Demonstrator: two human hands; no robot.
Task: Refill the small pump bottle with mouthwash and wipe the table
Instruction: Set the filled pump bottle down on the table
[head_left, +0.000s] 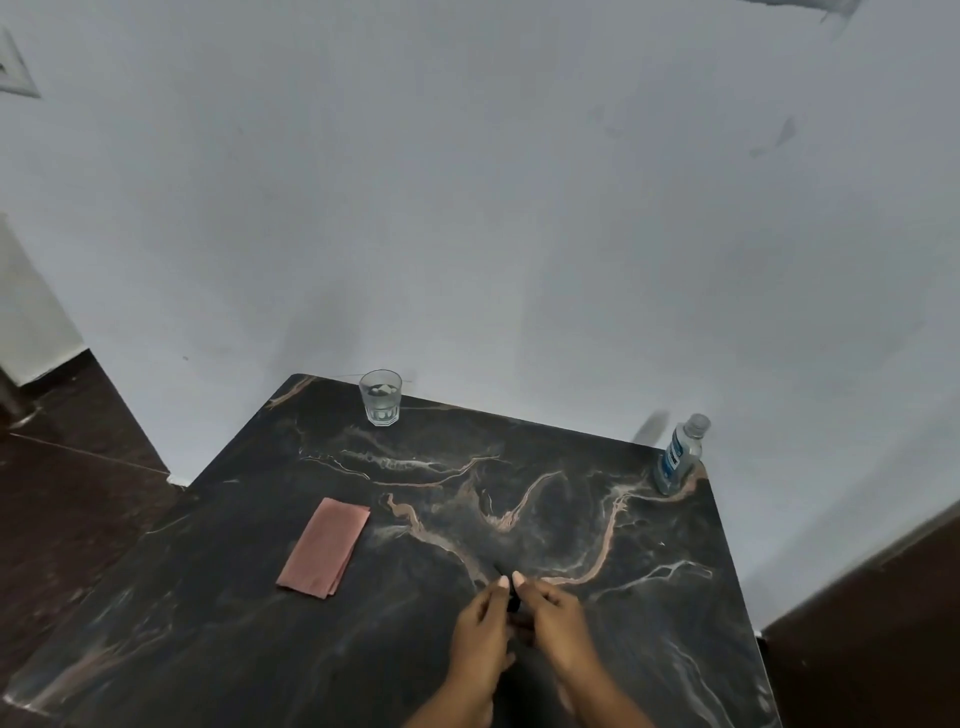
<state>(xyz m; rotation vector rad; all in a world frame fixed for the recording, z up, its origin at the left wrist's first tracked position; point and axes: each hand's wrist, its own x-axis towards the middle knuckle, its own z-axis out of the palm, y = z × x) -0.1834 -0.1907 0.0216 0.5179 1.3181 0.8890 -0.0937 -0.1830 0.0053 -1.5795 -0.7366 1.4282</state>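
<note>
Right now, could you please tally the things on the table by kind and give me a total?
Glass, clear, with some liquid: 1
Mouthwash bottle, blue label: 1
Pink cloth, folded: 1
Small dark pump bottle, between both hands and mostly hidden: 1
Total: 4, all on the table

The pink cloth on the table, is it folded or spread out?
Folded: the pink cloth lies as a narrow rectangle on the table, layered edges at its near end.
</note>
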